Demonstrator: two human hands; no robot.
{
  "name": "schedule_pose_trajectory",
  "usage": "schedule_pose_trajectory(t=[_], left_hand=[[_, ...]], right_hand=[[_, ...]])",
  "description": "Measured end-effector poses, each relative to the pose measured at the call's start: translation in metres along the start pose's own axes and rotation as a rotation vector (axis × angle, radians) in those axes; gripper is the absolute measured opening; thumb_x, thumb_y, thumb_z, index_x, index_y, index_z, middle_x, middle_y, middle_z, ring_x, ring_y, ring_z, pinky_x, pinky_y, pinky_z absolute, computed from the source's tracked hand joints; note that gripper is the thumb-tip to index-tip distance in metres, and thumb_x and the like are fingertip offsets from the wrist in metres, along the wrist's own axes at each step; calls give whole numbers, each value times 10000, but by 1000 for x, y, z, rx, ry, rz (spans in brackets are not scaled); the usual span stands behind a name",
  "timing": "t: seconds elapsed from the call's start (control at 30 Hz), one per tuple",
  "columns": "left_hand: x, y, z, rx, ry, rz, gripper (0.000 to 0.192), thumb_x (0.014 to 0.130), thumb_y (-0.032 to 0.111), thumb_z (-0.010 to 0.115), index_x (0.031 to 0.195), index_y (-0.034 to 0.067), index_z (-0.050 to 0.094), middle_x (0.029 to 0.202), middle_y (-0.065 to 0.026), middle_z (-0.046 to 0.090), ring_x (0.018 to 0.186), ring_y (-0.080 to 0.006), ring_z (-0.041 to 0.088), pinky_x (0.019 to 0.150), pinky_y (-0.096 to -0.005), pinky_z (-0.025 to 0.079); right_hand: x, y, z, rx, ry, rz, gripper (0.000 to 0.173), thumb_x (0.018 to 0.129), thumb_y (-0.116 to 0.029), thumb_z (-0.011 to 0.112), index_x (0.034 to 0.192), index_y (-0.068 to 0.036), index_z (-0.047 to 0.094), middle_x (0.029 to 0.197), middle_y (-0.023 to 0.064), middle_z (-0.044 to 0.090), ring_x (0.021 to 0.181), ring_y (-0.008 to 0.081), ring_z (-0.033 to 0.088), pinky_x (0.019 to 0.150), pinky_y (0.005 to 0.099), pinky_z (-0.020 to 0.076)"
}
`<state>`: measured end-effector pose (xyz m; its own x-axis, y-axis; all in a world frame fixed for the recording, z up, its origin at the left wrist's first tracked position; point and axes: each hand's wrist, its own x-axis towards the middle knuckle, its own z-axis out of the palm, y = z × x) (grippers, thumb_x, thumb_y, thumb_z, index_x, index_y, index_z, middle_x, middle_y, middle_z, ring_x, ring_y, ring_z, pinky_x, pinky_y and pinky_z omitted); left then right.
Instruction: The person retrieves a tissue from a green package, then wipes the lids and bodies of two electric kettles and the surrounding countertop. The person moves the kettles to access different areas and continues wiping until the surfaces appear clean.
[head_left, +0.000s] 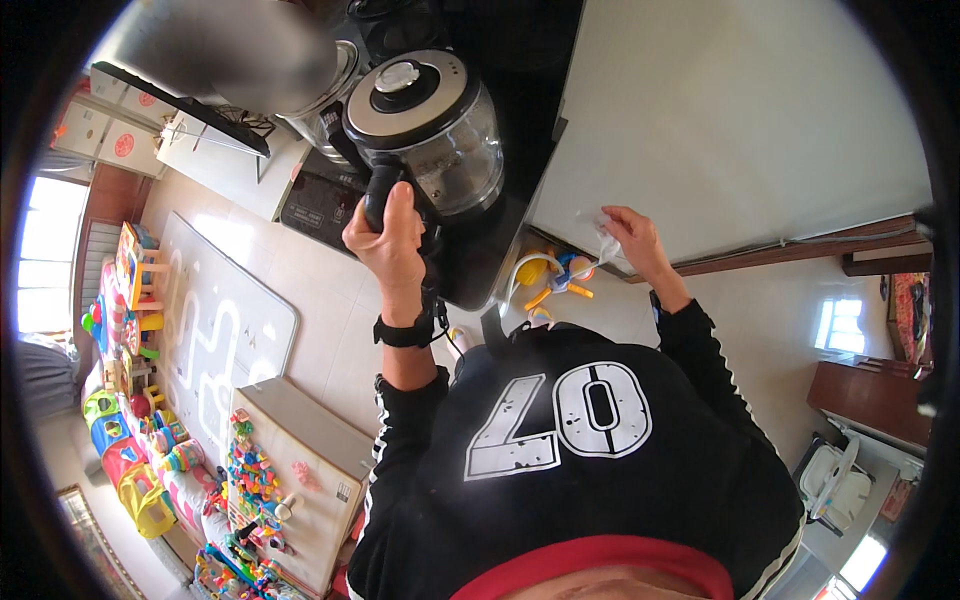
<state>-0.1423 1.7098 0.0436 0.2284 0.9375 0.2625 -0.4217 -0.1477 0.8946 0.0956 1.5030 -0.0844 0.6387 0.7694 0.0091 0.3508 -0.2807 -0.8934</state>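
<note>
My left hand (394, 244) is closed around the black handle of a glass electric kettle (454, 161). The kettle's lid, silver and black with a clear knob, is on; droplets or bubbles show on the glass. It appears over a black countertop (480, 262); whether it touches the surface cannot be told. To the right, my right hand (637, 236) pinches a crumpled, whitish translucent piece, perhaps tissue or thin plastic (609, 244), near a pale wall (712, 135).
Another glass vessel with a lid (337, 82) stands behind the kettle. A blurred grey shape (247, 56) fills the upper left. Colourful toys (559, 274) lie on the floor beyond the counter's edge. A box with toy blocks (300, 480) is at the lower left, near a grey play mat (225, 330).
</note>
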Motion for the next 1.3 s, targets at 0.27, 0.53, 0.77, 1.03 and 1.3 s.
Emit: schedule_pose_trajectory(t=[0.27, 0.53, 0.77, 1.03, 1.3], left_hand=[[11, -38, 22, 176, 40, 41, 251, 806, 155, 681, 641, 14, 557, 488, 33, 475, 404, -31, 408, 377, -187, 277], [1, -42, 20, 177, 82, 28, 264, 824, 152, 658, 640, 13, 529, 491, 32, 468, 412, -32, 412, 384, -192, 288], [-12, -48, 9, 75, 79, 14, 202, 818, 126, 650, 684, 10, 554, 512, 15, 497, 418, -44, 435, 387, -190, 313], [-24, -49, -6, 203, -31, -38, 185, 802, 142, 672, 730, 12, 561, 568, 11, 534, 463, -55, 472, 424, -195, 345], [-26, -48, -5, 170, -106, -82, 153, 781, 70, 661, 709, 22, 535, 549, 17, 510, 481, -51, 461, 448, -199, 364]], right_hand=[[1, -19, -28, 27, -83, 118, 273, 869, -77, 546, 1123, 20, 575, 944, 79, 638, 871, 122, 578, 761, 252, 457], [81, -203, -37, -352, 233, -1083, 386, 785, 41, 551, 1161, -50, 558, 1093, 130, 580, 966, 308, 565, 860, 357, 451], [143, -208, -13, -1642, 199, -1136, 470, 832, -69, 467, 1301, -42, 448, 1302, 123, 473, 1168, 258, 472, 1089, 435, 196], [136, -84, 39, -1210, -398, -997, 467, 808, -70, 474, 1273, -26, 470, 1235, 107, 511, 1212, 217, 427, 1142, 459, 66], [178, -240, 13, -1465, 327, -1287, 480, 793, -85, 510, 1271, -57, 485, 1193, 72, 541, 1118, 189, 498, 1105, 492, 171]])
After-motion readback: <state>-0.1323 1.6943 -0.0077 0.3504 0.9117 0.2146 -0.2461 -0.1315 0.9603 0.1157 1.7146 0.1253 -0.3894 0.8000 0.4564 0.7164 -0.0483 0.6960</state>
